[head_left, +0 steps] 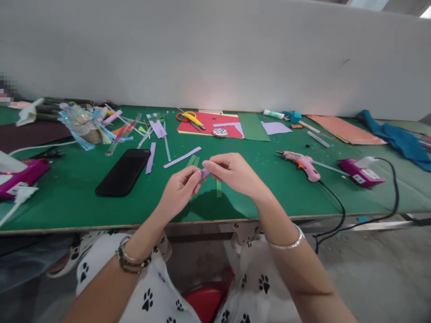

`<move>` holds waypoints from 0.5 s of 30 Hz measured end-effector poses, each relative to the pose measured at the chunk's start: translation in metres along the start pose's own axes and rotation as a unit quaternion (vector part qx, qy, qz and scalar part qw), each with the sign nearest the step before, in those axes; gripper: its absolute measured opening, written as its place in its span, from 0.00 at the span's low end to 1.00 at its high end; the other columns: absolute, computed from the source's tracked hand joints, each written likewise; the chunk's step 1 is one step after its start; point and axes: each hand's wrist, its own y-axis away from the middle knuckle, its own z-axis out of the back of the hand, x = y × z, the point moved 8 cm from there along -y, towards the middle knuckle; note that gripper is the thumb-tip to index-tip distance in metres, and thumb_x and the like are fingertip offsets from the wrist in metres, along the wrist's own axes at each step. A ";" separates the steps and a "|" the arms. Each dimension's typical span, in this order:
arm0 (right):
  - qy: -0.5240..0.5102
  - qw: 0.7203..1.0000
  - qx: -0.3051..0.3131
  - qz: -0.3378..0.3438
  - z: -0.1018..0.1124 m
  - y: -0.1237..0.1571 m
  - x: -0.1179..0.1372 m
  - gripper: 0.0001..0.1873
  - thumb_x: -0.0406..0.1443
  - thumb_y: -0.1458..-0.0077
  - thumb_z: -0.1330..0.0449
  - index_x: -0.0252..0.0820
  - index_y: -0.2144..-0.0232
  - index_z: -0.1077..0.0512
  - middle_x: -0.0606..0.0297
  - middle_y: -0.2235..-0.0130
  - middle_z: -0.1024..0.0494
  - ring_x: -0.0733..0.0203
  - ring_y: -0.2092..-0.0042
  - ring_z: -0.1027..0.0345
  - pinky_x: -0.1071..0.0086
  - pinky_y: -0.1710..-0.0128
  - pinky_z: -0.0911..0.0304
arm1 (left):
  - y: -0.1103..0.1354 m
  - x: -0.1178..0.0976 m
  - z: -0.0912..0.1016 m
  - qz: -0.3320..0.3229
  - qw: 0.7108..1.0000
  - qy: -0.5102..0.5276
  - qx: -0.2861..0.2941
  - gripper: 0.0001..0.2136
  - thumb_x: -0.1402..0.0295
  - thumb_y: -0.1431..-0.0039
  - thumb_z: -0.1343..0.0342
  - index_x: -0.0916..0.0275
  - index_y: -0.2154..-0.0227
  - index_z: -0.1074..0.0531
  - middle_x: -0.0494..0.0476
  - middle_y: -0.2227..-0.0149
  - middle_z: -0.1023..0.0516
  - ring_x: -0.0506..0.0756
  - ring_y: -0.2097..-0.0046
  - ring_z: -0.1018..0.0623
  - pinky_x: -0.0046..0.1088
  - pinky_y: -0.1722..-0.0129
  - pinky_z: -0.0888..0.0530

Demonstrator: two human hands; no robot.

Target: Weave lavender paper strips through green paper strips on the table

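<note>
Above the green tabletop, a small purple paper strip (204, 172) is pinched between my two hands. My left hand (180, 188) grips one end with thumb and fingers, and my right hand (232, 172) holds the other end close beside it. The fingers partly hide the strip. Green paper strips (218, 188) lie on the table under and behind the hands. Just beyond them rests a longer purple paper strip (182, 157), with a shorter purple strip (151, 158) farther left.
A black phone (124, 172) lies left of my hands. To the right are a pink glue gun (301, 165) with a cord and a magenta power socket (361, 172). Scissors (191, 119) rest on red paper (208, 123) at the back, near a glue stick (274, 114).
</note>
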 end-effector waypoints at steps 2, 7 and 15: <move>-0.005 1.000 -0.001 -0.006 0.006 0.000 -0.002 0.20 0.41 0.45 0.49 0.39 0.85 0.40 0.73 0.84 0.42 0.73 0.80 0.52 0.74 0.79 0.56 | 0.000 0.000 -0.004 -0.008 1.000 -0.004 0.028 0.13 0.60 0.42 0.55 0.61 0.77 0.36 0.43 0.87 0.42 0.45 0.86 0.43 0.20 0.85 0.43; -0.015 0.999 -0.035 0.007 0.026 0.003 -0.005 0.19 0.39 0.45 0.49 0.39 0.85 0.39 0.73 0.84 0.41 0.73 0.81 0.50 0.74 0.80 0.55 | 0.001 0.000 -0.005 -0.020 0.999 -0.029 0.032 0.12 0.62 0.41 0.57 0.62 0.76 0.36 0.42 0.89 0.43 0.45 0.86 0.42 0.19 0.85 0.43; 0.009 0.999 -0.026 0.041 0.016 0.003 0.000 0.19 0.42 0.42 0.53 0.39 0.82 0.42 0.73 0.82 0.42 0.72 0.79 0.51 0.75 0.78 0.54 | 0.001 0.002 -0.004 -0.010 0.999 -0.050 0.011 0.11 0.64 0.41 0.58 0.62 0.75 0.36 0.43 0.88 0.39 0.45 0.86 0.40 0.17 0.86 0.42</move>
